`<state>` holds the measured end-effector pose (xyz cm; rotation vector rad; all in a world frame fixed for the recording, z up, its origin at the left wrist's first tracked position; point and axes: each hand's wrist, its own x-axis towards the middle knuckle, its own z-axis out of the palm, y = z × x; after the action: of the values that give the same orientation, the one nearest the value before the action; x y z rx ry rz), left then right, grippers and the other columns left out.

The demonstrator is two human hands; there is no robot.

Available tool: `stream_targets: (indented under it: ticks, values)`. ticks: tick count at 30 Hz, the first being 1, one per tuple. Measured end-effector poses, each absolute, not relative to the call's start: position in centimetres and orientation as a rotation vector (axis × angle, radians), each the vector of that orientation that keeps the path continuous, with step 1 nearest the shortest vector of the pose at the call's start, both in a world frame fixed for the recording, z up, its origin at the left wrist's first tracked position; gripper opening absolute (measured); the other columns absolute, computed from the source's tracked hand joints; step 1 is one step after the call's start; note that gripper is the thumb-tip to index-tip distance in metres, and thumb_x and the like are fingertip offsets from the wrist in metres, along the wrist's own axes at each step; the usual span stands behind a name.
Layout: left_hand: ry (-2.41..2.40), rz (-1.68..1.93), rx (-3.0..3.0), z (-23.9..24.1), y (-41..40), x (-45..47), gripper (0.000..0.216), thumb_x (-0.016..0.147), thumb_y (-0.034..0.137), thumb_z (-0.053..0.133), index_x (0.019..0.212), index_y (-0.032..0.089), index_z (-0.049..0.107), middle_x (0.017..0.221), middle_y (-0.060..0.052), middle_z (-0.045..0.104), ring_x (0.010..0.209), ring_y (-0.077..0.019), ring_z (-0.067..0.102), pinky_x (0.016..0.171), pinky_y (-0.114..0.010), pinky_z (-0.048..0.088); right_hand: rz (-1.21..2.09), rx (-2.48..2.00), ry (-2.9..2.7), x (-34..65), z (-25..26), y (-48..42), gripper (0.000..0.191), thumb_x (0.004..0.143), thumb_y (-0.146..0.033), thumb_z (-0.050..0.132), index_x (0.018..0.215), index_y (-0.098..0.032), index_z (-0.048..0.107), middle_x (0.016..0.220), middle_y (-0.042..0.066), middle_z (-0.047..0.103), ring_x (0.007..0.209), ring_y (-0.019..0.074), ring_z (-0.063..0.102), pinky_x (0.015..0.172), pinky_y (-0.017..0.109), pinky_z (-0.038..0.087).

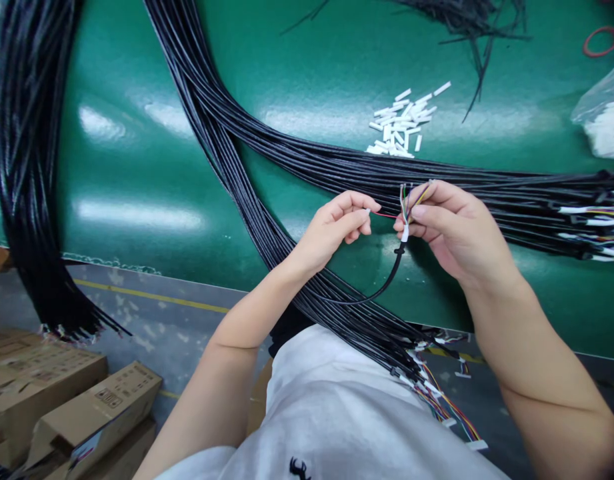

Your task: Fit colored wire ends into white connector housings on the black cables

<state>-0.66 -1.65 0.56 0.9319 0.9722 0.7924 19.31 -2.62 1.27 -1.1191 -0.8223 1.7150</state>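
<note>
My left hand [343,223] is closed in a pinch at the end of a thin red wire [385,215]. A small white bit shows at its fingertips; I cannot tell whether it is a connector or a sleeve. My right hand [449,230] grips the fanned-out coloured wires [405,205] of one black cable [393,275]. A white sleeve [405,233] sits where those wires leave the black jacket. From there the cable curves down and left to a bundle of black cables [251,193] running across the table's front edge.
A second bundle of black cables [307,157] lies behind my hands. White tubes [401,123] are heaped beyond it, near black cable ties [461,17]. A plastic bag [607,127] is at right. More cables [31,147] hang at left, above cardboard boxes [94,413].
</note>
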Motion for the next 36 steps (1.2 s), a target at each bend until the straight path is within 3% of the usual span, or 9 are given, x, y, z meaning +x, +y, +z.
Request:
stream_targets:
  ticks: [8,16,25,36]
  values:
    - [0.987,0.836,0.902,0.86,-1.66,-0.72,0.016,0.086,0.029,0.068,0.095,0.016,0.067,0.066,0.005,0.059,0.057,-0.0036,0.046,0.052,-0.016,0.035,1.770,-1.103,-0.783,19.50,1.47,-2.43,0.010,0.078,-0.021,0.082,0.082,-0.022,0.072,0.089,-0.002,0.065,0.073,0.0108,0.070,0.067,0.022,0.064]
    - [1.007,0.841,0.896,0.85,-1.60,-0.71,0.017,0.083,0.031,0.068,0.093,0.017,0.066,0.065,0.005,0.056,0.055,-0.0043,0.043,0.052,-0.017,0.034,1.720,-1.155,-0.899,19.32,1.64,-2.60,0.030,0.072,-0.039,0.091,0.082,-0.022,0.069,0.080,-0.002,0.066,0.071,0.0125,0.069,0.066,0.025,0.063]
    - [0.982,0.847,0.882,0.92,-1.63,-0.67,0.015,0.083,0.028,0.068,0.092,0.016,0.065,0.063,0.005,0.056,0.054,-0.0037,0.043,0.051,-0.016,0.033,1.738,-1.134,-0.935,19.22,1.27,-2.82,0.026,0.076,-0.037,0.089,0.080,-0.020,0.069,0.071,-0.002,0.066,0.064,0.0111,0.064,0.059,0.022,0.054]
    - [1.008,0.853,0.889,1.03,-1.61,-0.66,0.015,0.082,0.029,0.067,0.090,0.017,0.065,0.063,0.005,0.055,0.054,-0.0043,0.043,0.051,-0.017,0.032,1.790,-1.120,-0.828,19.26,1.32,-2.64,0.025,0.076,-0.033,0.086,0.077,-0.022,0.065,0.074,-0.003,0.063,0.064,0.0112,0.068,0.060,0.022,0.058]
